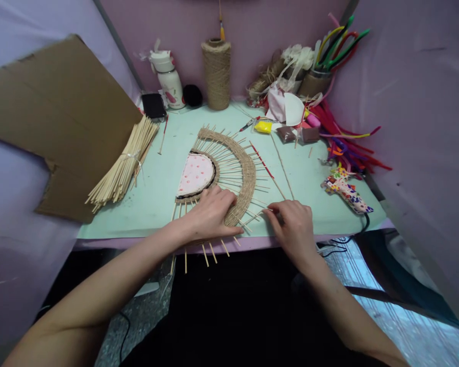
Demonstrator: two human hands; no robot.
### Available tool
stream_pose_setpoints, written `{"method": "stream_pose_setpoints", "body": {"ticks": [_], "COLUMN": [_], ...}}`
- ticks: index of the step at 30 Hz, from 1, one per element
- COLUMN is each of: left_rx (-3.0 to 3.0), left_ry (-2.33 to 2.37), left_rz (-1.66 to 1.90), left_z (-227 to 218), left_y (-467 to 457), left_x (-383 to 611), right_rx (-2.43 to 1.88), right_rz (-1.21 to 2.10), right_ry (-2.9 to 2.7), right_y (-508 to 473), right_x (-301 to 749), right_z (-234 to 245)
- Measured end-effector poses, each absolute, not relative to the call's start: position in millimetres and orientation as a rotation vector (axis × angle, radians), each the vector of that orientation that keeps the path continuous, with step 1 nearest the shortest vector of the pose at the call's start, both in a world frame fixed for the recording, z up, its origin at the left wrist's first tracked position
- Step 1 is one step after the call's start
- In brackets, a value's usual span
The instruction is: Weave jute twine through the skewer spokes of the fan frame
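Observation:
A half-round woven fan of thin sticks and jute twine (248, 176) lies at the front edge of the table, its sticks poking past the outer band. At its centre is a pink spotted half-circle patch (196, 173) with a dark braided rim. My left hand (216, 209) presses on the lower part of the woven band, thumb stretched out and fingers over the twine. To the right, my right hand (290, 224) pinches a thin strand by the stick ends. A length of twine (282, 165) and a red-ended stick (268, 168) lie just beyond it.
A bundle of sticks (124, 163) leans by a large cardboard sheet (69, 117) at left. Behind stand a white bottle (169, 79) and a twine spool (217, 74). A flower-patterned glue gun (346, 191) with a cord and coloured pipe cleaners (348, 140) lie at right.

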State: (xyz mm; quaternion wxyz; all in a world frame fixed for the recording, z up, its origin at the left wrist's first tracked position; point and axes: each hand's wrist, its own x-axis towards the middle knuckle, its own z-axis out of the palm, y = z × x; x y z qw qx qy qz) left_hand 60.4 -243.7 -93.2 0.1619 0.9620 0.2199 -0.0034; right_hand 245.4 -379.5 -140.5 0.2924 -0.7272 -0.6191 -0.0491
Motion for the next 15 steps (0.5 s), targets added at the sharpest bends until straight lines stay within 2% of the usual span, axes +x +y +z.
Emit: {"method": "stream_pose_setpoints", "body": {"ticks": [15], "left_rx": [2.824], "left_ry": [0.509], "left_rz": [-0.002], "left_z": [-103], "left_y": [-246], "left_x": [55], "right_rx": [-1.919], "right_rz": [-0.215], "right_ry": [-1.780], "right_y": [-357], "right_x": [249], "right_z": [-138]}}
